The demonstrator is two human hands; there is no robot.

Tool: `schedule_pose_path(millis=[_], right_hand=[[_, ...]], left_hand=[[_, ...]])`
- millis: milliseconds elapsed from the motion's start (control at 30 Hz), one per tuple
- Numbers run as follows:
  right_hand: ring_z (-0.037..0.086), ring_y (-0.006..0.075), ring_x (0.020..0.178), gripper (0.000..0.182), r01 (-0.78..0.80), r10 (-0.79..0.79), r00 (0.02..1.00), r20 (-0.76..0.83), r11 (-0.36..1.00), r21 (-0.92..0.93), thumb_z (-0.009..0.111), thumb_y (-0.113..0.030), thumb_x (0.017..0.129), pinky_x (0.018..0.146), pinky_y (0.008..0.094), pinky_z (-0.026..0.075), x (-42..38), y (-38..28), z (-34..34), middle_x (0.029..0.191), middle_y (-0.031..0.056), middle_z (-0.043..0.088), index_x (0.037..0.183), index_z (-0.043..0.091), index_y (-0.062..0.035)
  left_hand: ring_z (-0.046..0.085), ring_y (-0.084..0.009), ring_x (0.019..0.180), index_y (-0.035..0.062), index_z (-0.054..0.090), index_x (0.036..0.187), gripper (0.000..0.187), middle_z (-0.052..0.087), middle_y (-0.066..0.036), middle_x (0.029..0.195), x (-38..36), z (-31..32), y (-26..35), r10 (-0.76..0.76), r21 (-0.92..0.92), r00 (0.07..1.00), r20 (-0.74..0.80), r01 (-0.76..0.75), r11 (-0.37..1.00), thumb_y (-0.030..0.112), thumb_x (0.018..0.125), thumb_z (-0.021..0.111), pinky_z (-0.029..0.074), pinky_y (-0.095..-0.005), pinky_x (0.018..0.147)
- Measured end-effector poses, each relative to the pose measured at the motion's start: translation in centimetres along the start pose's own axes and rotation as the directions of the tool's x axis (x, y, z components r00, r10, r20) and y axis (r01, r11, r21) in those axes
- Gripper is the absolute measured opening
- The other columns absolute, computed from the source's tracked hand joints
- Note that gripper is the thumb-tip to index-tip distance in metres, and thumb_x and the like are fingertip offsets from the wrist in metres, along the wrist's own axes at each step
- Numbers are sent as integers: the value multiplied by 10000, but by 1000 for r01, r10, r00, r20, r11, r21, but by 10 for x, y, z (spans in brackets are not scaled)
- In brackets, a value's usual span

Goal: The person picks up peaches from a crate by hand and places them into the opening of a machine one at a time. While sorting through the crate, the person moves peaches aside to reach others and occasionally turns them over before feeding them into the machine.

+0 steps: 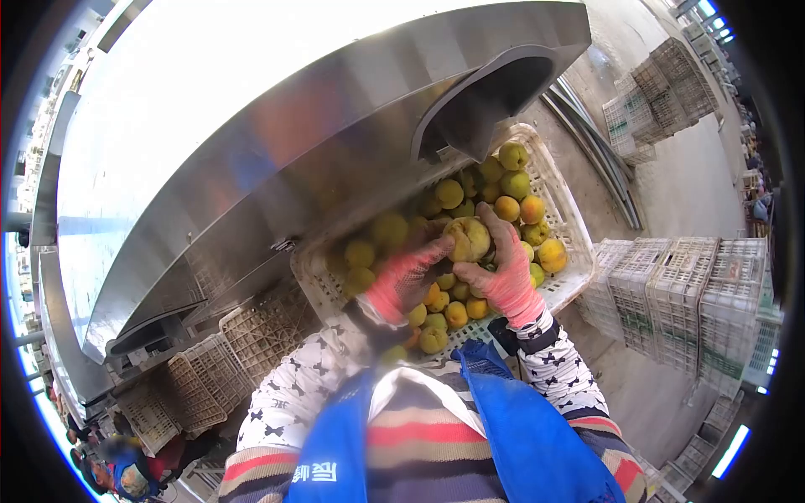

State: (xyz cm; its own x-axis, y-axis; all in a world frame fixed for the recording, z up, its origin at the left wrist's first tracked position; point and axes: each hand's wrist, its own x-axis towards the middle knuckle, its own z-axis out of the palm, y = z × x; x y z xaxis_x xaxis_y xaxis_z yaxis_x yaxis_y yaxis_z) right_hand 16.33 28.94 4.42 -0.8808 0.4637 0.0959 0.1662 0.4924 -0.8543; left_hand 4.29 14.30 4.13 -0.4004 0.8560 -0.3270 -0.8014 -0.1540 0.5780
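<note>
A yellow-green peach is held up over a white plastic crate of similar peaches. My right hand, in a pink glove, grips it from the right, thumb below and fingers at its top right side. From the left, my left hand, also gloved in pink and partly blurred, has curled fingers against the peach's left side. More peaches, green to orange, lie loose below and around both hands. The crate's far left corner is partly in shadow under a metal machine edge.
A large steel machine with a dark outlet overhangs the crate. Stacked crates stand at right, far right and lower left. Metal rails lie on the floor. Another person is at lower left.
</note>
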Motion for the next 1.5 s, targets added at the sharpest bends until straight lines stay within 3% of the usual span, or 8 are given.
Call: schedule_pose_path(millis=[400,500,600,933,1133,1267,1333,1500], right_hand=[[621,356,1058,584,-29,48,999,22,847,-531,750,-346,826,917,417,497,158,-53,-28,1162,187,622,1315,577,-77],[648,313,973,445,413,-762,647,37,309,-857,723,-252,851,847,391,518,188,-10,-21,1101,153,643,1244,618,-70],[658,278,936,357,161,-195,869,-454,980,-113,712,-187,855,807,348,524,118,-28,-17,1072,136,652,1185,643,-68],[636,363,1037,624,-101,215,929,301,930,-354,760,-349,745,881,441,519,57,57,149,1164,184,647,1280,579,-84],[625,172,976,818,-604,256,773,581,580,547,705,-484,784,720,315,511,37,69,50,1202,90,641,1416,476,-19],[636,186,1037,651,-417,180,908,379,278,865,611,-349,847,842,286,513,25,45,3,1194,111,641,1371,506,22],[629,182,1048,661,-296,153,955,255,439,848,608,-335,851,868,291,507,38,28,-19,1235,116,622,1394,485,22],[603,201,1097,610,-34,30,999,16,798,601,599,-265,873,935,312,482,93,15,-42,1292,115,588,1393,488,34]], left_hand=[[587,-136,964,45,614,1160,276,616,-24,1073,7,-83,6,191,480,954,-231,-59,876,178,923,657,474,-297,838],[564,-126,936,45,613,1125,264,607,-12,1053,-10,-113,19,150,604,937,-316,76,793,163,898,677,469,-302,840],[608,-199,950,57,618,1181,300,629,-82,1064,-35,-142,24,226,727,945,-236,17,686,164,904,660,499,-322,837],[602,-195,910,21,579,1256,513,643,-91,1122,-44,-95,18,199,943,922,-333,324,77,355,884,692,484,-351,805],[654,-270,980,84,605,1253,449,693,-147,1022,-40,-162,-29,144,836,897,-419,318,448,355,897,648,503,-375,776],[653,-296,1009,106,620,1243,474,708,-124,1017,-11,-134,-34,124,768,836,-534,541,-343,437,904,594,504,-396,842],[646,-313,1033,100,614,1252,560,704,-131,1055,4,-101,-16,165,527,533,-830,846,-83,526,891,573,497,-426,900],[639,-301,1097,110,666,1192,624,656,-154,1198,2,-161,-54,499,696,683,-534,690,-200,567,771,726,519,-440,917]])
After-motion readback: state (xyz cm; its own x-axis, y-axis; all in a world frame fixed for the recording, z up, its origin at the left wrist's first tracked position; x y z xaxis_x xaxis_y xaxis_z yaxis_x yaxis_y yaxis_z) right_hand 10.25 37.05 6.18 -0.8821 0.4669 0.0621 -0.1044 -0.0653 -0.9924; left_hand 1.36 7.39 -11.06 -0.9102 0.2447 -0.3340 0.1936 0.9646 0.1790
